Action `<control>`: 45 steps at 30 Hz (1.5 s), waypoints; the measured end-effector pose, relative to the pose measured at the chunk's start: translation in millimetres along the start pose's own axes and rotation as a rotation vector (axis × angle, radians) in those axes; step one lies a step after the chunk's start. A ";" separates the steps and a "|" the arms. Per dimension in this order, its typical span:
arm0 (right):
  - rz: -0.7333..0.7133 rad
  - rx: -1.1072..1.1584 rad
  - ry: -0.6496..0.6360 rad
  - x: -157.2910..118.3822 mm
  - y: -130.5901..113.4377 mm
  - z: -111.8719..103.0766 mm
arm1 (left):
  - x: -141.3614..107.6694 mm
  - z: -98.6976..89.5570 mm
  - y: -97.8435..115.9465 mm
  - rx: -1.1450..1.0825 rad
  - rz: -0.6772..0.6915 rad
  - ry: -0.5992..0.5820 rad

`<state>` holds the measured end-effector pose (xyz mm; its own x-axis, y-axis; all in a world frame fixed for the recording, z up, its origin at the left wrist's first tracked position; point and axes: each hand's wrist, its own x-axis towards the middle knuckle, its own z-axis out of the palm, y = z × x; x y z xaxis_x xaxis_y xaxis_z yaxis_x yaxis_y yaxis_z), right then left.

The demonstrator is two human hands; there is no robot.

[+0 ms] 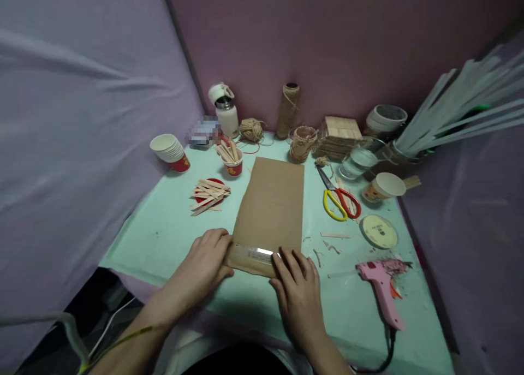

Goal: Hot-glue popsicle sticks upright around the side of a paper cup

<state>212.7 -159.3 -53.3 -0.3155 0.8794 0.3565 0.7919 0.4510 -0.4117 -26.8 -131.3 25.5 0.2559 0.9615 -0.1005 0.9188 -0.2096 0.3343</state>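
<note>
A sheet of brown cardboard [272, 200] lies on the table with its near edge toward me. Across its near end runs a clear, shiny ruler [254, 253]. My left hand [209, 255] grips the ruler's left end at the cardboard's edge, its fingers bent and its thumb on the near side. With fingers on the far side and thumb nearer me, my right hand [298, 287] holds the other end against the cardboard. My fingers hide both ruler ends.
Wooden sticks [210, 194] lie at left near stacked paper cups [170, 150]. Scissors [338, 200], a yellow round lid [379, 231] and a pink glue gun [382, 287] are at right. A glass cup [358, 159] and twine roll [289, 110] stand behind.
</note>
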 end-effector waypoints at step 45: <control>-0.009 0.031 0.019 202.3 -11.3 -37.0 | -17.7 97.2 36.2 0.213 0.350 0.333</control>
<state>159.3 7.9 54.5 -0.3124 0.8722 0.3763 0.7724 0.4639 -0.4339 31.2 -173.2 -51.7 0.4806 0.8248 0.2980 0.8453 -0.5261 0.0929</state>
